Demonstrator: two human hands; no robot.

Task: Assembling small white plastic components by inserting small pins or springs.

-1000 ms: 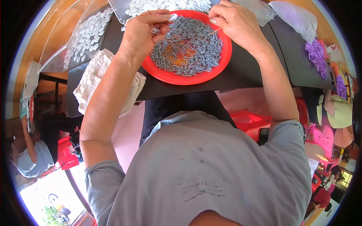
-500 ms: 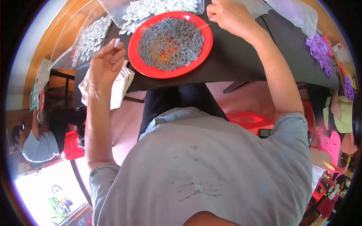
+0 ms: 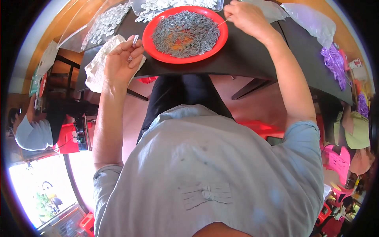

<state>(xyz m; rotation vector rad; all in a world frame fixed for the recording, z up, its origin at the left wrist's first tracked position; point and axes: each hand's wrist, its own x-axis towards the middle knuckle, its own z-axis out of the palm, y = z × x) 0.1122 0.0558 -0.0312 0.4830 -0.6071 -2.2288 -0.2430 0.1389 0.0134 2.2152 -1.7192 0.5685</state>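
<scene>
We take the red plate [image 3: 158, 53] as our landmark; it sits on the dark table [image 3: 244, 59] and carries a heap of small grey pieces [image 3: 185, 33].

Our left hand [image 3: 122, 63] is raised just off the plate's left edge, above the table's near rim. Its fingers are curled in, and the thumb and forefinger pinch one small pale piece [image 3: 135, 39], which sticks up from the fingertips.

Our right hand [image 3: 246, 17] rests at the plate's upper right rim, fingers closed around a thin stick [image 3: 224, 22] whose tip points in over the grey heap.

To the left of the plate, partly under our left hand, lies a white cloth [image 3: 96, 67]. Beyond the plate's far rim is a clear tray of pale pieces [image 3: 158, 6], and further left of that a clear bag of similar pale pieces [image 3: 100, 25]. Well to the right of the plate, near the table's edge, lie purple bits [image 3: 335, 61].
</scene>
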